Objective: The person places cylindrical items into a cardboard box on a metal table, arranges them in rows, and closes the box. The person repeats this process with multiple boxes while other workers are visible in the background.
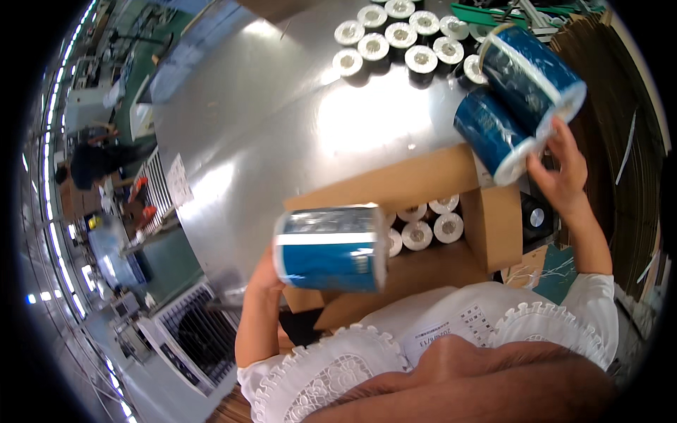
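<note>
Over the left side of an open cardboard box (pixel 502 229), my left hand (pixel 265 271) holds a blue-wrapped spool (pixel 328 262) with white ends. The spool lies sideways, slightly blurred, and hides most of those fingers. At the box's far right corner, my right hand (pixel 566 176) is closed in a pinch at the white near ends of two more blue-wrapped spools, a smaller one (pixel 492 130) and a larger one (pixel 536 74) side by side. White-topped spools (pixel 417 235) stand upright inside the box, partly covered by the left spool.
Several dark spools with white tops (pixel 401 35) stand in rows at the table's far side. The shiny metal table (pixel 247 120) reaches left. Stacked flat cardboard (pixel 613 120) borders the right. A person (pixel 95 163) is in the background at left, near a fan-like grille (pixel 194 331).
</note>
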The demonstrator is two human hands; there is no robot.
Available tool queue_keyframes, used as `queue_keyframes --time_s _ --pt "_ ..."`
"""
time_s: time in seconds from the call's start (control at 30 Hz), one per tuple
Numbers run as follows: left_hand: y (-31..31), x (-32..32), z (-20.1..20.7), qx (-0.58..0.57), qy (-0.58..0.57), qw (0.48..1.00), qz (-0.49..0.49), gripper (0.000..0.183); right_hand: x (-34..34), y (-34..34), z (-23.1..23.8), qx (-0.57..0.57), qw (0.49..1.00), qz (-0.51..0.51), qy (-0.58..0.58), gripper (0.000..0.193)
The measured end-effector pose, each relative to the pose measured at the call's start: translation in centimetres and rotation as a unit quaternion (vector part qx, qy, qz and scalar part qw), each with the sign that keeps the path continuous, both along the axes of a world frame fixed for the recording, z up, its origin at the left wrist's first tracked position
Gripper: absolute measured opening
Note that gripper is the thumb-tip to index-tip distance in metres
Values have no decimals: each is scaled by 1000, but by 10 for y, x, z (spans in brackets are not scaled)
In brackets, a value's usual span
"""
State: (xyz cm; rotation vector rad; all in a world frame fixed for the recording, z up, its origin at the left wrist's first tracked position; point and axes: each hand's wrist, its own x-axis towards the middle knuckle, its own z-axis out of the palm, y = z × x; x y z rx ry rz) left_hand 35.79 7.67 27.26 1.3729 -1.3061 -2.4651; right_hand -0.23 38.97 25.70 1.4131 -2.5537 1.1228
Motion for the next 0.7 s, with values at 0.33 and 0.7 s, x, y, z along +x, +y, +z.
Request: queue_keyframes --time_s 0.33,0.7 --pt "88 64 -120 -634 -176 410 -631 19 197 -36 -61 346 818 385 -252 60" --pt "28 -31 -80 -310 -57 590 -743 33 203 -94 -121 179 827 364 -390 36"
